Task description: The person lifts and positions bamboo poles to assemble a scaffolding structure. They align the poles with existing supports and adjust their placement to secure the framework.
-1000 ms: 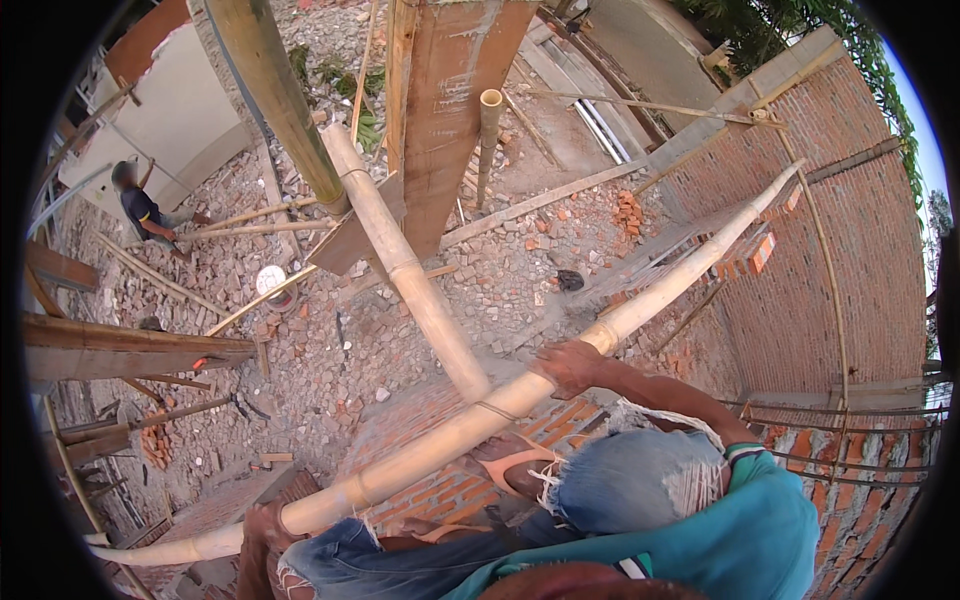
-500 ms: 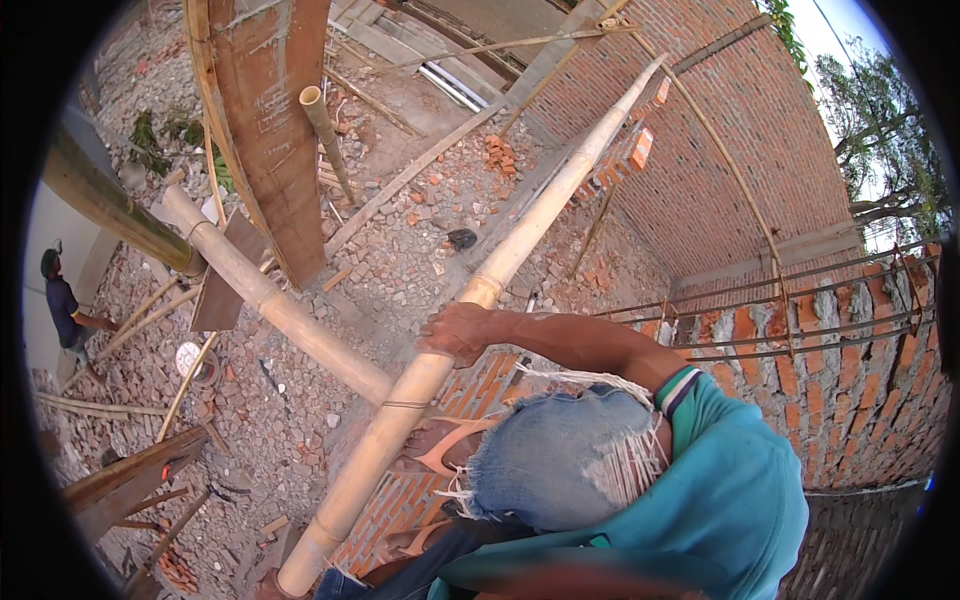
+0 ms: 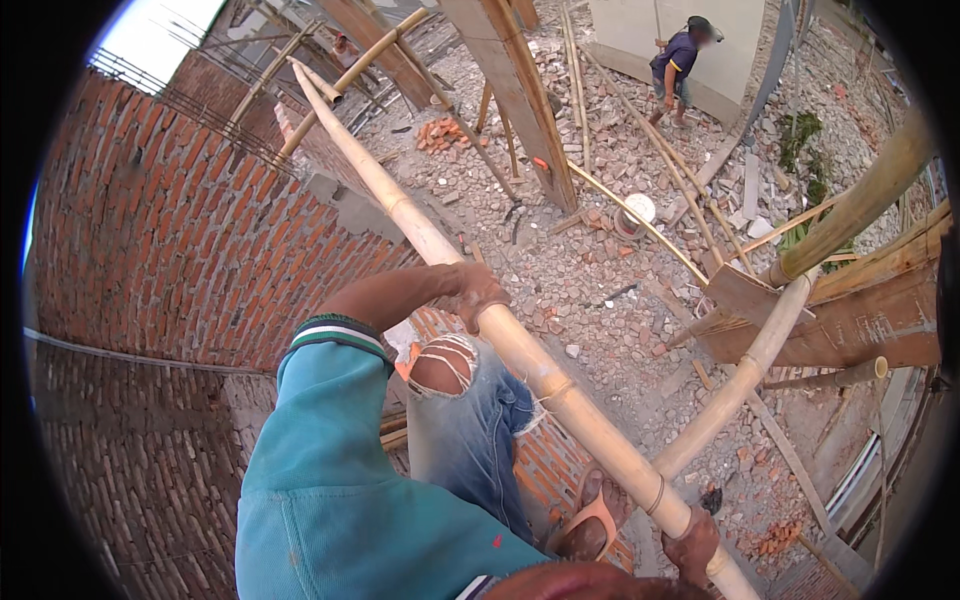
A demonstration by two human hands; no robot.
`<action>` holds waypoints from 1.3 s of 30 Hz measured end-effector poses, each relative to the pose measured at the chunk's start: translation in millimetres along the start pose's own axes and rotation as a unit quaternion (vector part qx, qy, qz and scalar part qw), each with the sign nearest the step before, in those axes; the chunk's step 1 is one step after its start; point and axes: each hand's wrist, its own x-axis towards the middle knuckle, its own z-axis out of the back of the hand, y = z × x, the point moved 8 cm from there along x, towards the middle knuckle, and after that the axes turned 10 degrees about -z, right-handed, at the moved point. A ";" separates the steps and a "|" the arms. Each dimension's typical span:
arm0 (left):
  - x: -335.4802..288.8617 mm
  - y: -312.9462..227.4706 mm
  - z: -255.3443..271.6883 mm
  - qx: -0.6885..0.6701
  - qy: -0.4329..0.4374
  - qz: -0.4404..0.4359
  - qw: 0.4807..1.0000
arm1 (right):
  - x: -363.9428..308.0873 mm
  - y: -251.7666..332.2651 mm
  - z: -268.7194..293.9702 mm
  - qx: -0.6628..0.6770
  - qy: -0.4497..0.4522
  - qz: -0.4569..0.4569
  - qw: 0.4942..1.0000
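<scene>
A long, pale bamboo pole [image 3: 540,365] runs from the far left down to the near right. My left hand [image 3: 482,294] is closed over its middle, the arm reaching across in a teal sleeve. Lower down, my right hand [image 3: 692,545] grips the same pole, just past a thin tie wound around it. A second bamboo pole [image 3: 735,415] meets the long one near that tie and slopes away to the right. My sandalled foot [image 3: 598,515] rests on the brick wall top [image 3: 550,460] beneath the pole.
Brick rubble [image 3: 570,290] covers the ground below. A brick wall [image 3: 190,210] rises at left. Upright wooden boards [image 3: 515,100] and a thick bamboo post [image 3: 855,200] stand beyond. A co-worker [image 3: 682,68] is at the far right, near a white bucket [image 3: 636,212].
My view has swung left, bringing the left hand to the middle and the right hand to the lower right. Both hands are still on the long bamboo pole.
</scene>
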 end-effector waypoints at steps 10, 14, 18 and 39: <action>0.4 -1.1 0.4 -0.007 0.003 0.006 1.000 | -0.2 3.2 9.2 -0.003 -0.015 0.009 1.000; 1.1 0.1 -2.0 -0.017 0.013 -0.004 1.000 | -0.9 0.7 7.2 0.028 -0.011 0.004 1.000; 2.9 -3.2 -2.1 -0.039 0.015 -0.022 0.999 | 0.6 5.9 10.8 0.020 -0.032 0.052 0.998; -5.5 -3.9 11.7 0.036 0.022 0.006 0.999 | -5.5 3.5 16.2 0.022 0.031 -0.047 0.998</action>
